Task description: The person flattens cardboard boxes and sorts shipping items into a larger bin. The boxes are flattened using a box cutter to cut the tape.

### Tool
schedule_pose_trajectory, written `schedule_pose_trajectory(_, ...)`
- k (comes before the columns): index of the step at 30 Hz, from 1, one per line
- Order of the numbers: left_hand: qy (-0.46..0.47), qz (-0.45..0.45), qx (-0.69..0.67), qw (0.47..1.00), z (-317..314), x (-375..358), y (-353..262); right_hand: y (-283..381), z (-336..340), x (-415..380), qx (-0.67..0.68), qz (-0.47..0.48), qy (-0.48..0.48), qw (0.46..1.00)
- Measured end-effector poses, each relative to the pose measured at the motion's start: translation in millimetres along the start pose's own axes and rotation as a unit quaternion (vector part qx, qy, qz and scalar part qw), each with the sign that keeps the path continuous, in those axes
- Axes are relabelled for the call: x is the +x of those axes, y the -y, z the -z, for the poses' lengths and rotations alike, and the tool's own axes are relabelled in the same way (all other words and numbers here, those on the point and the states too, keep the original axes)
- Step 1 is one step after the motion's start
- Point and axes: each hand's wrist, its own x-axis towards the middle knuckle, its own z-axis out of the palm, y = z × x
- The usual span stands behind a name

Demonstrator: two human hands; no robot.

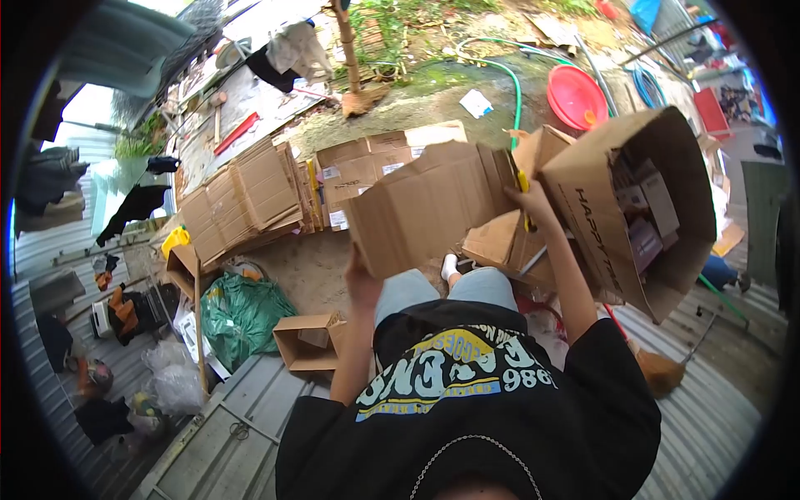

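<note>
A brown cardboard sheet (433,208) is held up in front of my lap, tilted, with its upper edge uneven. My left hand (362,282) grips its lower left edge, the fingers partly hidden by the board. At the sheet's right edge is my right hand (533,207), closed around a slim yellow tool that looks like a box cutter (523,181). Its tip is too small to make out. Just right of that hand stands a large open carton (575,196) with smaller boxes inside. Below the sheet's right side lies another brown carton (496,240).
Flattened cardboard (242,200) is stacked ahead on the left, with more flat cardboard (362,162) beside it. A green bag (242,312) and a small open box (308,342) are at my left. Beyond the large carton sit a red basin (577,96) and a green hose (515,83).
</note>
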Motion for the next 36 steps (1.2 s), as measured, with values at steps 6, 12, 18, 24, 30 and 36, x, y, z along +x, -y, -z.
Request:
schedule_pose_trajectory(6, -0.342, 0.138, -0.011, 0.929, 231.9, -22.8, 32.0, -2.8, -102.0, 1.1, -0.003, -0.122, 0.094, 0.988)
schedule_pose_trajectory(12, -0.313, 0.173, 0.176, 0.917, 342.2, -169.6, 96.8, -53.7, -222.0, 45.8, -0.202, 0.083, 0.013, 0.976)
schedule_pose_trajectory(18, -0.190, 0.376, 0.322, 0.848, 268.1, -245.4, 110.1, -60.5, -290.6, 102.7, -0.367, 0.080, -0.016, 0.927)
schedule_pose_trajectory(24, -0.182, 0.379, 0.294, 0.858, 316.7, -318.0, 204.2, -76.5, -326.6, 142.6, -0.386, 0.278, -0.035, 0.879)
schedule_pose_trajectory(30, -0.268, 0.422, 0.221, 0.837, 274.5, -278.4, 144.3, -82.4, -333.0, 175.3, -0.398, 0.388, -0.018, 0.831)
schedule_pose_trajectory(36, -0.302, 0.457, 0.190, 0.815, 262.9, -252.7, 110.1, -127.2, -304.2, 199.4, -0.477, 0.362, 0.020, 0.801)
